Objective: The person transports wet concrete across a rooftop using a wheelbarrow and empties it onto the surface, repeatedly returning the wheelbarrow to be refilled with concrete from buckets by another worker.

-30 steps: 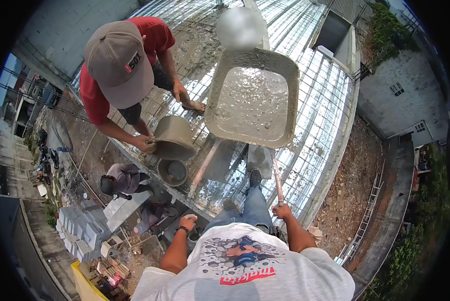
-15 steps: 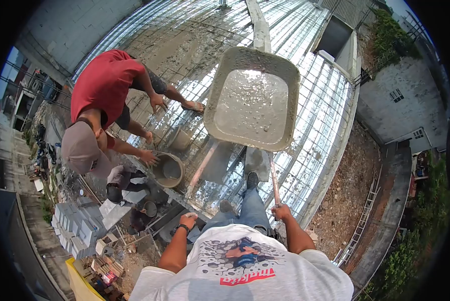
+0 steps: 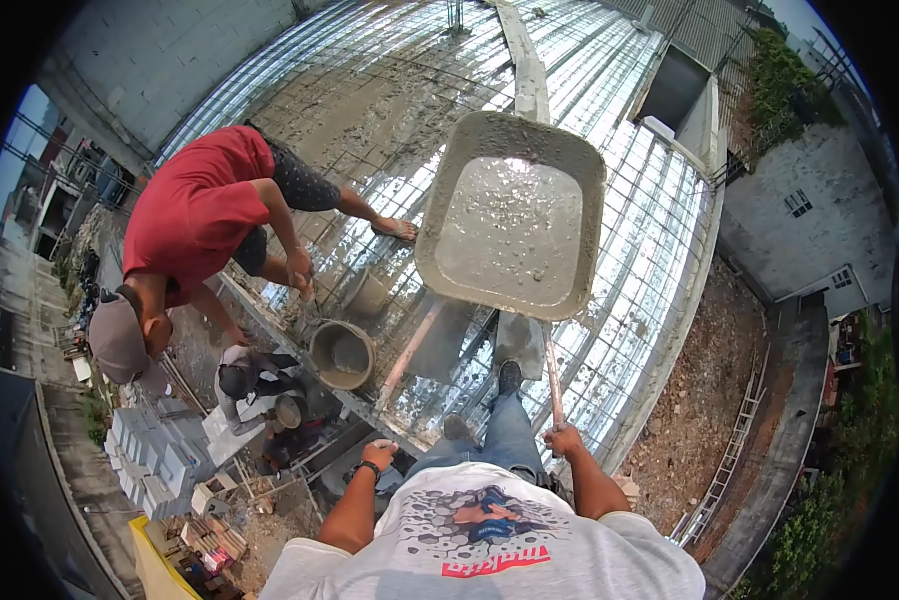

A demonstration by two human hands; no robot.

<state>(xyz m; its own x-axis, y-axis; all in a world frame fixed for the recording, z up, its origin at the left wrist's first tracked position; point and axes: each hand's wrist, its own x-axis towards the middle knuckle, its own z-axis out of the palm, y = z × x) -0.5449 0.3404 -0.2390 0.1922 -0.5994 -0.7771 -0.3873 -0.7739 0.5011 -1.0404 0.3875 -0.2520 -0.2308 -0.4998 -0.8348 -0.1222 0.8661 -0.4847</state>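
A wheelbarrow (image 3: 509, 225) holding wet grey concrete stands in front of me on the metal decking. My right hand (image 3: 563, 440) is wrapped round the end of its right handle (image 3: 554, 385). Short of the left handle (image 3: 409, 350), my left hand (image 3: 378, 455) hangs with its fingers curled; a gap shows between them. Left of that handle, a bucket (image 3: 342, 354) stands at the deck's edge. A co-worker in a red shirt (image 3: 194, 220) bends beside it, one arm reaching down past the edge.
Steel mesh covers the ribbed decking (image 3: 639, 240), with wet concrete (image 3: 359, 100) spread at the far left. A plank (image 3: 517, 345) lies under the wheelbarrow. Below the left edge, another person (image 3: 244, 380) is near a second bucket (image 3: 290, 411). A ladder (image 3: 724, 460) lies lower right.
The co-worker's hand has left the bucket at the edge, and their body has shifted left. The person below and the second bucket show more fully. My right hand keeps its grip.
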